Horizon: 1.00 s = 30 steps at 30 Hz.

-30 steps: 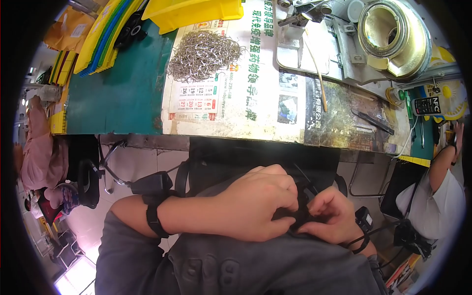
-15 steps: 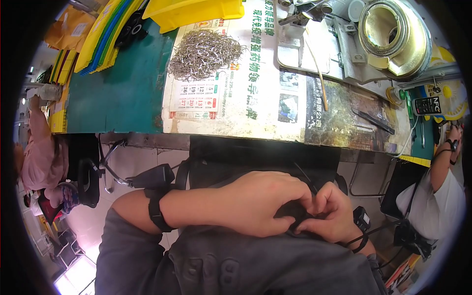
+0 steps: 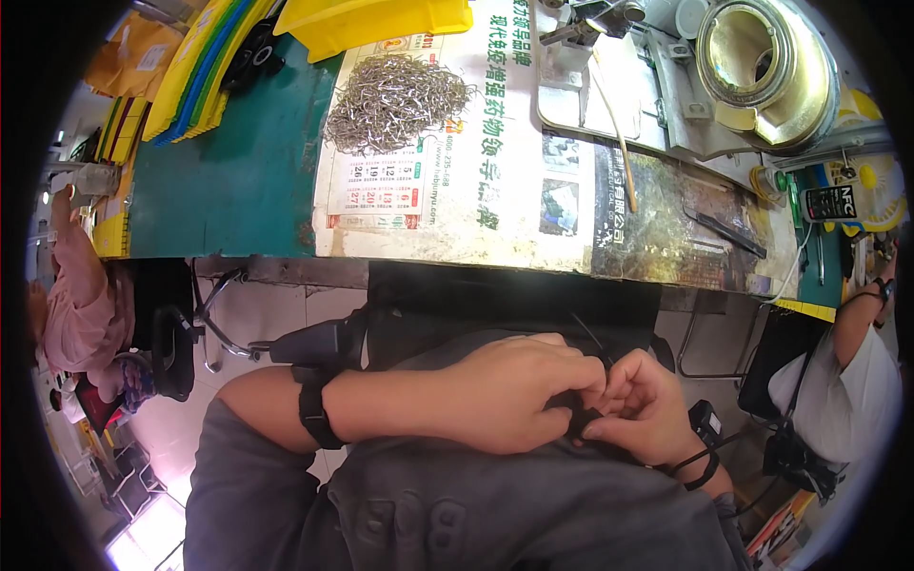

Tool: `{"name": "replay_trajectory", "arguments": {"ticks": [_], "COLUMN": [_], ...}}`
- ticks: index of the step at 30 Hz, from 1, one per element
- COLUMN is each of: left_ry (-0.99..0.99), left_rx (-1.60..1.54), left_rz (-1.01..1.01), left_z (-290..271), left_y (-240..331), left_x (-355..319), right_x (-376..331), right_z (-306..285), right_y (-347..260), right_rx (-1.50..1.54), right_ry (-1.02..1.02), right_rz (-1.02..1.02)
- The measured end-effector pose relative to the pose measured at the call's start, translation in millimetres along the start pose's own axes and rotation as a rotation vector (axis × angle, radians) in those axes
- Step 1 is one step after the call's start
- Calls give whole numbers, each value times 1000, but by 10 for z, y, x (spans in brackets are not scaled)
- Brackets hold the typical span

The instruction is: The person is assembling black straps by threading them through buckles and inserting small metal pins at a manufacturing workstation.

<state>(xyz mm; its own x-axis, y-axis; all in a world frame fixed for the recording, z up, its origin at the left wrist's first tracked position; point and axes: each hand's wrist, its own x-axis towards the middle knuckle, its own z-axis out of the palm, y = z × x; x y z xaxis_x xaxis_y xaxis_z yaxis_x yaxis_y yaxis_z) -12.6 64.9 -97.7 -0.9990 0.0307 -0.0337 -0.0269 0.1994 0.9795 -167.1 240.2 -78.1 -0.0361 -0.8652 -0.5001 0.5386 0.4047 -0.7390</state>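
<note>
My left hand point(image 3: 519, 392) and my right hand point(image 3: 645, 409) meet above my lap, below the bench's front edge. Both have curled fingers, with the fingertips close together. Between the thumbs and fingers shows a small dark piece point(image 3: 587, 417), too hidden to name. My right thumb presses against it; the left fingers close in from the other side, their tips partly covered. On the bench beyond lies a tangled heap of thin bent metal pieces point(image 3: 395, 103), touched by neither hand.
A printed paper sheet point(image 3: 457, 205) covers part of the green bench point(image 3: 224, 205). Behind are a yellow bin point(image 3: 371, 21) and a metal machine with a brass-coloured bowl point(image 3: 762, 71). Dark tweezers point(image 3: 725, 233) and a thin stick point(image 3: 614, 128) lie rightward. People sit at both sides.
My left thumb and fingers have drawn closer together, and the left forearm has shifted slightly right. More of the dark piece shows between the hands. The metal heap stays where it was.
</note>
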Motion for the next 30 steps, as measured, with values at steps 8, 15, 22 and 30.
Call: {"name": "replay_trajectory", "arguments": {"ticks": [8,15,22,30], "left_ry": [-121,-217,-154,-137], "left_rx": [-386,-448,-315,-231], "left_rz": [-228,-137,-78,-107], "left_z": [-45,-101,-42,-58], "left_y": [-12,-90,-86,-47], "left_x": [33,75,31,4], "right_x": [-74,-66,-42,0], "right_z": [-70,-17,54,90], "right_y": [-84,-145,-266,-339], "right_rx": [-814,-975,-1050,-1075], "right_ry": [34,45,-28,-36], "right_rz": [-267,-467,-451,-446]}}
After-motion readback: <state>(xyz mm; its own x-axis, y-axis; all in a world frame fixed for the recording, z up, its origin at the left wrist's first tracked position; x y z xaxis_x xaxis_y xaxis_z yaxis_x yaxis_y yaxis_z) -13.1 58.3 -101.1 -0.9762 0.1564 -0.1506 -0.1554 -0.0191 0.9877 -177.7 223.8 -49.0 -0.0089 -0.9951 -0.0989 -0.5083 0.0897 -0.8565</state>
